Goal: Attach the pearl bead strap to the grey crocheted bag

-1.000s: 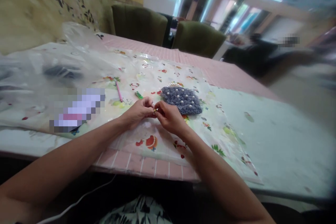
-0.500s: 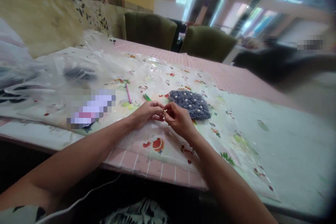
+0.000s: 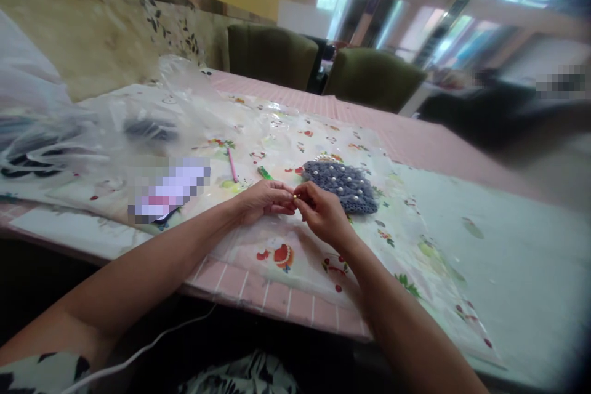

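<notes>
My left hand [image 3: 263, 200] and my right hand [image 3: 321, 212] meet fingertip to fingertip over the fruit-printed plastic sheet [image 3: 286, 258]. Both are closed in a pinch on a tiny gold-coloured bit [image 3: 295, 196] between them; what it is I cannot make out. Just beyond my right hand lies a grey crocheted piece [image 3: 341, 184] studded with white pearls. A pink crochet hook [image 3: 232, 165] and a small green item [image 3: 265, 172] lie on the sheet behind my left hand.
Crumpled clear plastic bags [image 3: 92, 129] with dark items fill the left of the pink-tiled table [image 3: 415, 141]. A white cloth [image 3: 508, 246] covers the right side. Two green chairs [image 3: 272, 55] stand at the far edge. A white cable [image 3: 138, 351] hangs below the near edge.
The view has shifted, so everything sits a little further right and lower in the picture. My hands keep the same pinch together; the crocheted piece has not moved on the table.
</notes>
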Tool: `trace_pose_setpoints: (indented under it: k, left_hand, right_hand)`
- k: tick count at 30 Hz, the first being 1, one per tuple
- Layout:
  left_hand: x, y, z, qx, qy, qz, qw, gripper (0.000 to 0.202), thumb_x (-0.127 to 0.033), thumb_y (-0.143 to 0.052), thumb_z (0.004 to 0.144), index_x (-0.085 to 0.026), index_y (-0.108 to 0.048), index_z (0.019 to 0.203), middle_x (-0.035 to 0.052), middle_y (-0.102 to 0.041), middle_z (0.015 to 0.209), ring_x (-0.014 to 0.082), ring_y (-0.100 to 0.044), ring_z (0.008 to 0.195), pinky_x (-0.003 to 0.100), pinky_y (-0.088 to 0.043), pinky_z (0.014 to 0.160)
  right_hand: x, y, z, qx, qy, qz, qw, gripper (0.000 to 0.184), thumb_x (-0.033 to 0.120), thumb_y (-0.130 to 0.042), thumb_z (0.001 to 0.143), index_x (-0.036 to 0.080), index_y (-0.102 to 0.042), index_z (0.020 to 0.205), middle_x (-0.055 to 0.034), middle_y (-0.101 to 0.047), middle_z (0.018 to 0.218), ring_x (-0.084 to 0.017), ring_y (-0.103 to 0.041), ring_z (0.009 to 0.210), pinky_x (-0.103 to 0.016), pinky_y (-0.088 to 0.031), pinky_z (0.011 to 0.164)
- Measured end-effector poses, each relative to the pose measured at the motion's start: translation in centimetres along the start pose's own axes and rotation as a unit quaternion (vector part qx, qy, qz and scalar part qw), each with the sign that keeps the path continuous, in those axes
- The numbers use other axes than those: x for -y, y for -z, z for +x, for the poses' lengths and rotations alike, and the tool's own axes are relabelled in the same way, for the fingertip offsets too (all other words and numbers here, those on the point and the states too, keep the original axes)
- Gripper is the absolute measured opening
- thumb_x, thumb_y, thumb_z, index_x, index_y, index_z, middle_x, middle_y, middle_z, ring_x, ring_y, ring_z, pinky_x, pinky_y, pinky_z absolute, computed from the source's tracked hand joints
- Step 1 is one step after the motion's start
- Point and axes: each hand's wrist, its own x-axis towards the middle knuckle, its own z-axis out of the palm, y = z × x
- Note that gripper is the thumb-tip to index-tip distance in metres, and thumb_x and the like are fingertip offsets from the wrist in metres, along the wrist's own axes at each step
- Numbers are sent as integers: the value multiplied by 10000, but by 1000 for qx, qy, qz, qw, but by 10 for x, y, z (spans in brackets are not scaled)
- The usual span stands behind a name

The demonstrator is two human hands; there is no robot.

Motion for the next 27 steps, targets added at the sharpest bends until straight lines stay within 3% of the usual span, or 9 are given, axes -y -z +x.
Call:
trace_pose_setpoints:
  k: [15, 27]
  left_hand:
    - [4, 4, 3, 8, 3, 4, 1000, 152, -86, -714, 643, -106, -594, 735, 37, -641, 702, 111, -635, 641, 286, -535, 748]
    - [1, -2, -1, -4, -1, 7, 1000, 163, -68, -706, 625, -108, -590, 733, 34, -637, 697, 105, -635, 633, 272, -543, 727]
  right_hand:
    - [2, 1, 0, 24, 16, 6, 1000, 33, 168, -520, 884, 185, -546, 874, -6, -587, 701, -137, -544, 661, -244, -387, 641]
    - [2, -1, 0, 9, 43, -37, 998, 43, 155, -512, 870, 189, -536, 880, -16, -606, 742, -133, -529, 645, -240, -363, 624]
